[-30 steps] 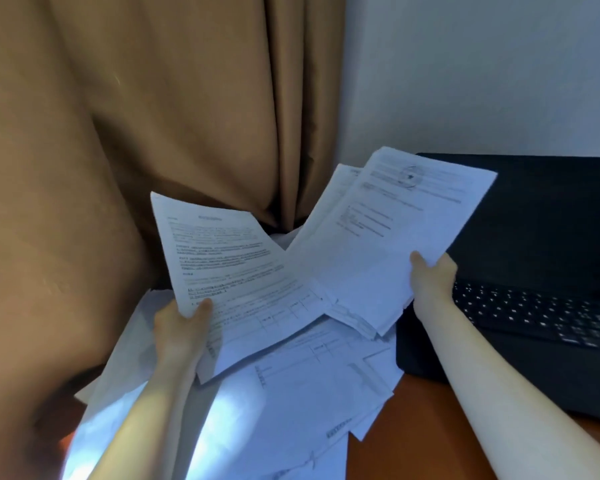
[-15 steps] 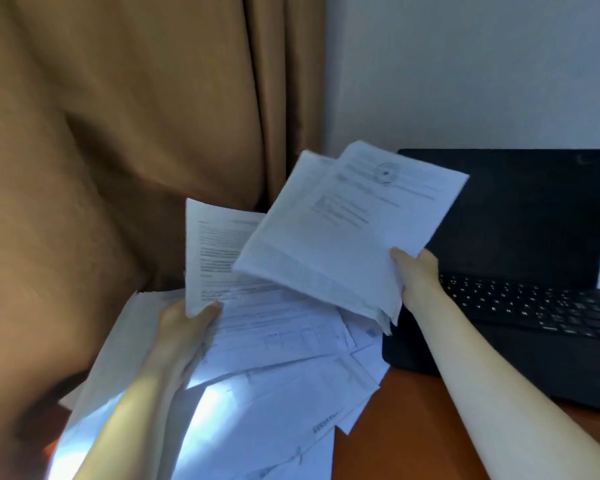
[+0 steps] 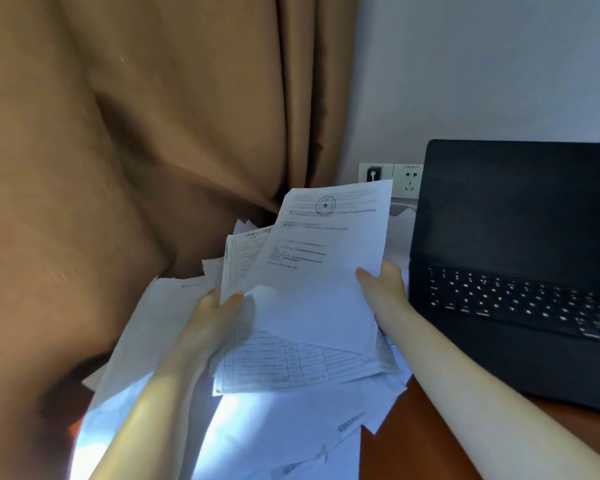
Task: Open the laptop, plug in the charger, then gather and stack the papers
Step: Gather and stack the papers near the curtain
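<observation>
No txt I can read: top sheet [image 3: 326,268] has round star stamp [image 3: 325,205] at 12 o'clock, print too blurred.

White papers [image 3: 312,306] (black print, one star stamp), black laptop [image 3: 520,244], tan curtain [image 3: 136,150].

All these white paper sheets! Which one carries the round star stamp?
The topmost white printed sheet, held up by the right hand beside the black laptop. The white gridded sheet in the left hand shows ruled tables instead.
</observation>
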`<state>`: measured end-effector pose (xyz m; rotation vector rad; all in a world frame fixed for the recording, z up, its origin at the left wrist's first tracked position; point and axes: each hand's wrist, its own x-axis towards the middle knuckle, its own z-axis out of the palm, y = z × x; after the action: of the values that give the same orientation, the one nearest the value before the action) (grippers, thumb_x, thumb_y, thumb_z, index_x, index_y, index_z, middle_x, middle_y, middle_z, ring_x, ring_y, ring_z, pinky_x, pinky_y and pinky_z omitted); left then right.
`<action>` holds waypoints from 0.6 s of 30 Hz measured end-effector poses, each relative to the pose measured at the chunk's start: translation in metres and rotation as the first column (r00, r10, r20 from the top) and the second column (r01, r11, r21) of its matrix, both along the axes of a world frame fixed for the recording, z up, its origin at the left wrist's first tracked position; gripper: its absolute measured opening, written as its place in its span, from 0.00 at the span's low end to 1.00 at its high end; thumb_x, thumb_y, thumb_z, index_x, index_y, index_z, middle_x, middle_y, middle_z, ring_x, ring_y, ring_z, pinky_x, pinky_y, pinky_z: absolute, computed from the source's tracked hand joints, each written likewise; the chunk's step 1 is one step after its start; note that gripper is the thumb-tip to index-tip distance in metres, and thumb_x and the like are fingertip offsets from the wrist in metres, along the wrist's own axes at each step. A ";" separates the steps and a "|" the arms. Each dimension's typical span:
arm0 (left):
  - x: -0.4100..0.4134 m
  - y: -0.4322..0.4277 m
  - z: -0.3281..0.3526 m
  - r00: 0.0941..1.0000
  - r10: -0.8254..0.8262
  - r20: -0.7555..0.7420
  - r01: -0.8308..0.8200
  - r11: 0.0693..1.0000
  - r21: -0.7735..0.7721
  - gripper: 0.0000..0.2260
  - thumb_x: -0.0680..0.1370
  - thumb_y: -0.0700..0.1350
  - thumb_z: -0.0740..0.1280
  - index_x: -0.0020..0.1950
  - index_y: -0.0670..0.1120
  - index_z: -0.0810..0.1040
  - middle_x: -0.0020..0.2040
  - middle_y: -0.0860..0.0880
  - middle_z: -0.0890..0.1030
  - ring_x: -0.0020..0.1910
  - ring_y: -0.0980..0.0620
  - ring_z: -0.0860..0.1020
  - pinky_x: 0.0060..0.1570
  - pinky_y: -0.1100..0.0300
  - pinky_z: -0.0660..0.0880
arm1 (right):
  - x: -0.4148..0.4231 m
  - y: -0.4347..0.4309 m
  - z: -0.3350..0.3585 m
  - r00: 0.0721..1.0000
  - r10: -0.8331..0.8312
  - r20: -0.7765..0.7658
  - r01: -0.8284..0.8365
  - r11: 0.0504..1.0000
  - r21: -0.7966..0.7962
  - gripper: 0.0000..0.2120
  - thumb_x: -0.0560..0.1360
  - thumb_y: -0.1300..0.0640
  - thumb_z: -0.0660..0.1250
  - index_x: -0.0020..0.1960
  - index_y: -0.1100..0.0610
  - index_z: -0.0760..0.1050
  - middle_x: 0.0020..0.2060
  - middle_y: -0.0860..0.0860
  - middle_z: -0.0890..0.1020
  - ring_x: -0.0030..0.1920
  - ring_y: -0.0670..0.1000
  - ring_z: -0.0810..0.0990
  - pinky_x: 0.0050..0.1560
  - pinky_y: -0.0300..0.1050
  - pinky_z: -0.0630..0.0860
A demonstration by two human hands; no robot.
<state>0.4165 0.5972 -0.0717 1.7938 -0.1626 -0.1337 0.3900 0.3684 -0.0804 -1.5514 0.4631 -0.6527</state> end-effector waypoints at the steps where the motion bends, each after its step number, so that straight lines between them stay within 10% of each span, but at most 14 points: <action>1: 0.000 0.001 0.000 1.000 -0.003 -0.001 0.003 1.000 0.006 0.10 0.82 0.43 0.57 0.60 0.44 0.75 0.51 0.42 0.81 0.48 0.43 0.80 0.46 0.57 0.76 | 0.000 0.003 0.000 1.000 -0.009 0.012 0.009 1.000 -0.005 0.11 0.78 0.67 0.58 0.54 0.57 0.75 0.46 0.51 0.79 0.45 0.51 0.77 0.37 0.36 0.74; 12: 0.009 0.006 -0.011 0.990 0.012 0.139 -0.026 0.995 0.098 0.09 0.80 0.37 0.59 0.56 0.43 0.77 0.45 0.47 0.80 0.43 0.50 0.78 0.37 0.64 0.73 | 0.005 -0.042 0.011 0.969 -0.243 0.035 0.244 0.942 -0.230 0.13 0.77 0.65 0.58 0.33 0.63 0.68 0.29 0.51 0.70 0.37 0.51 0.69 0.29 0.37 0.66; 18: 0.014 0.007 -0.013 0.988 0.078 0.131 -0.090 0.992 0.085 0.12 0.81 0.39 0.57 0.45 0.45 0.78 0.39 0.49 0.80 0.37 0.52 0.78 0.31 0.64 0.71 | -0.010 -0.032 0.012 0.970 0.114 -0.213 -0.171 0.948 -0.269 0.13 0.79 0.62 0.59 0.39 0.58 0.76 0.36 0.53 0.80 0.36 0.53 0.78 0.34 0.38 0.75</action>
<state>0.4308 0.6044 -0.0846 1.8980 -0.1739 0.0343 0.3804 0.3361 -0.0688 -1.9165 0.4094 -0.4704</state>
